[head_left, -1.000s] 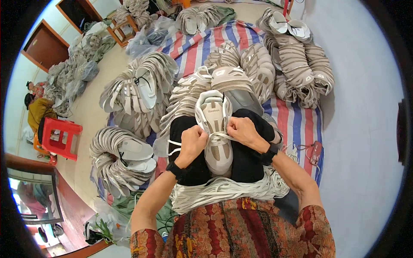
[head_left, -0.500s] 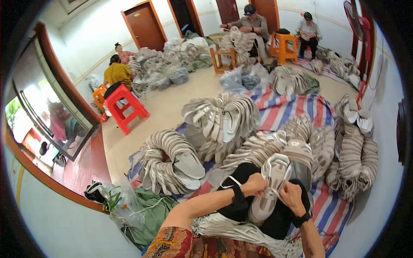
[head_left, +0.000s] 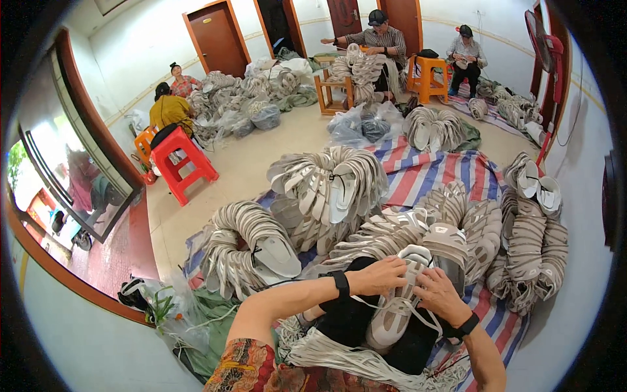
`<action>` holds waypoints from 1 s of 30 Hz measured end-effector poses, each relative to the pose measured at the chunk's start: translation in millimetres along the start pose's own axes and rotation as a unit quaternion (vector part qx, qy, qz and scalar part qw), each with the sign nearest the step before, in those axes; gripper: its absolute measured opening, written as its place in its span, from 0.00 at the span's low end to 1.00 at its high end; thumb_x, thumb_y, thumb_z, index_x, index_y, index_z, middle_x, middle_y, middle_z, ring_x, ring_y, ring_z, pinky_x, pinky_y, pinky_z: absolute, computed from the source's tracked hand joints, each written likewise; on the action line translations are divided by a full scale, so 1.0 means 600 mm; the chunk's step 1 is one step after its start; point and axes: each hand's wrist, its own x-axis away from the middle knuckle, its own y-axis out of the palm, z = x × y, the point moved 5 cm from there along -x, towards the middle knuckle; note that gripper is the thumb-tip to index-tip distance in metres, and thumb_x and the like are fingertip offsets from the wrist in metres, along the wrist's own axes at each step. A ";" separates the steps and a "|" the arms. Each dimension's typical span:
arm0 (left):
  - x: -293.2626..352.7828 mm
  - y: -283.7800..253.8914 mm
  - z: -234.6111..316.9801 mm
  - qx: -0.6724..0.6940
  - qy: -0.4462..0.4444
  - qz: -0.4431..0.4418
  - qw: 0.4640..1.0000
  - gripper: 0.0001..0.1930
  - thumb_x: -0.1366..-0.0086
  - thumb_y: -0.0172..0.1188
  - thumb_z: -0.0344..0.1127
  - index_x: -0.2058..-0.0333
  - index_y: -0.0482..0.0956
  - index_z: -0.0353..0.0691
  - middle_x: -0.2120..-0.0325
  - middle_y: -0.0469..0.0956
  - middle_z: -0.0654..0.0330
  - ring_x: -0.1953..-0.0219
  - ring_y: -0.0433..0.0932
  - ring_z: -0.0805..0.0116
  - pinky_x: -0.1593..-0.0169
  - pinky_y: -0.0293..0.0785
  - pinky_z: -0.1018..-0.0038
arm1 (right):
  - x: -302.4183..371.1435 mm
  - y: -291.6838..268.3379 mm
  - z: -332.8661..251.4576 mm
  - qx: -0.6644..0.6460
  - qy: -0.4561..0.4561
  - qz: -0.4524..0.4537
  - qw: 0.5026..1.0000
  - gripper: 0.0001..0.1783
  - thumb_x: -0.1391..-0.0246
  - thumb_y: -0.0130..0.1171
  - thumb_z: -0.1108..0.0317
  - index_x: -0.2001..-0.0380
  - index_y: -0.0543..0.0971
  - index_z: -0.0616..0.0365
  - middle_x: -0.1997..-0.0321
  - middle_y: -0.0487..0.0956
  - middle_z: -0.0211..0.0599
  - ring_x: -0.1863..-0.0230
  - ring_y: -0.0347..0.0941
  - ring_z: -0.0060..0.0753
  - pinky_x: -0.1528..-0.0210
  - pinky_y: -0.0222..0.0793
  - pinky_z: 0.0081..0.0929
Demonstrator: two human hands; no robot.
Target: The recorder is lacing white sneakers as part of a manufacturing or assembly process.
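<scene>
A beige and white shoe upper [head_left: 386, 325] lies toe towards me across my black-covered lap [head_left: 349, 320]. My left hand [head_left: 377, 276] is closed at the left edge of its opening, fingertips pinched near the eyelets. On the opposite edge, my right hand [head_left: 443, 297] has its fingers bent and pressed to the upper near the tongue. A white shoelace [head_left: 428, 319] crosses the upper and hangs in loose loops beside both hands. Whether a lace end is between my fingertips is too small to tell. Below lies a thick bunch of white laces [head_left: 339, 355].
Strung bundles of shoe uppers [head_left: 277, 251] stand ahead and right on a striped sheet [head_left: 428, 170]. A red stool [head_left: 183, 166] is at left, a red fan [head_left: 554, 72] by the right wall. Several people sit farther back, one in a striped shirt [head_left: 390, 40].
Both hands have moved from the sides of the upper, where they pulled the lace outward, up to its opening. The lace has gone from taut to loose loops.
</scene>
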 end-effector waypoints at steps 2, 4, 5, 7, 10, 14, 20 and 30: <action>-0.003 0.003 -0.002 0.014 0.020 -0.017 1.000 0.21 0.64 0.65 0.37 0.68 0.71 0.42 0.68 0.67 0.59 0.60 0.65 0.62 0.52 0.59 0.67 | -0.001 0.005 0.004 -0.011 -0.014 -0.012 1.000 0.23 0.77 0.68 0.62 0.73 0.70 0.51 0.63 0.68 0.31 0.55 0.62 0.38 0.48 0.56 0.37; 0.002 0.013 -0.005 0.028 0.012 -0.011 0.999 0.19 0.65 0.65 0.36 0.71 0.71 0.42 0.70 0.67 0.60 0.61 0.65 0.63 0.53 0.58 0.68 | 0.006 0.012 0.008 -0.038 -0.003 -0.012 0.999 0.21 0.77 0.68 0.63 0.74 0.70 0.51 0.65 0.69 0.30 0.56 0.63 0.36 0.48 0.56 0.37; 0.004 0.014 -0.005 0.036 0.000 -0.009 0.999 0.17 0.66 0.65 0.34 0.73 0.71 0.43 0.72 0.67 0.60 0.62 0.65 0.63 0.54 0.58 0.69 | 0.009 0.014 0.010 -0.066 0.005 -0.005 0.998 0.20 0.76 0.68 0.63 0.75 0.70 0.51 0.68 0.70 0.29 0.57 0.64 0.35 0.48 0.55 0.37; 0.009 0.017 0.003 0.040 -0.008 -0.012 0.999 0.11 0.63 0.63 0.35 0.77 0.74 0.42 0.74 0.67 0.60 0.63 0.67 0.64 0.53 0.57 0.68 | 0.009 0.012 0.009 -0.083 0.007 -0.006 0.996 0.17 0.73 0.66 0.63 0.77 0.71 0.51 0.70 0.70 0.29 0.58 0.64 0.35 0.47 0.55 0.37; 0.014 0.028 0.013 0.007 -0.057 -0.031 0.998 0.09 0.58 0.60 0.40 0.83 0.78 0.41 0.75 0.69 0.61 0.62 0.67 0.63 0.49 0.54 0.65 | 0.006 0.016 0.003 -0.085 0.023 -0.002 0.996 0.10 0.67 0.63 0.62 0.79 0.74 0.51 0.74 0.71 0.29 0.61 0.65 0.34 0.49 0.55 0.35; -0.002 0.036 0.025 0.011 -0.102 -0.004 0.995 0.08 0.58 0.59 0.37 0.82 0.78 0.39 0.75 0.71 0.59 0.63 0.69 0.61 0.49 0.55 0.64 | 0.009 0.042 0.006 -0.044 0.082 -0.001 0.996 0.06 0.65 0.58 0.63 0.84 0.78 0.51 0.81 0.72 0.30 0.67 0.66 0.35 0.54 0.56 0.34; -0.019 0.025 0.025 -0.014 -0.177 -0.052 0.983 0.03 0.58 0.56 0.30 0.83 0.78 0.42 0.77 0.74 0.55 0.66 0.71 0.57 0.58 0.59 0.62 | 0.005 0.070 0.013 -0.005 0.139 0.065 0.988 0.05 0.70 0.57 0.67 0.89 0.74 0.54 0.84 0.72 0.36 0.68 0.66 0.40 0.54 0.58 0.37; -0.071 -0.076 -0.012 0.280 -0.187 0.233 0.912 0.03 0.44 0.55 0.29 0.74 0.72 0.37 0.70 0.71 0.60 0.63 0.69 0.63 0.56 0.62 0.71 | -0.004 -0.058 0.053 -0.387 0.322 0.287 0.815 0.10 0.51 0.52 0.66 0.73 0.74 0.63 0.71 0.73 0.40 0.66 0.69 0.35 0.60 0.62 0.26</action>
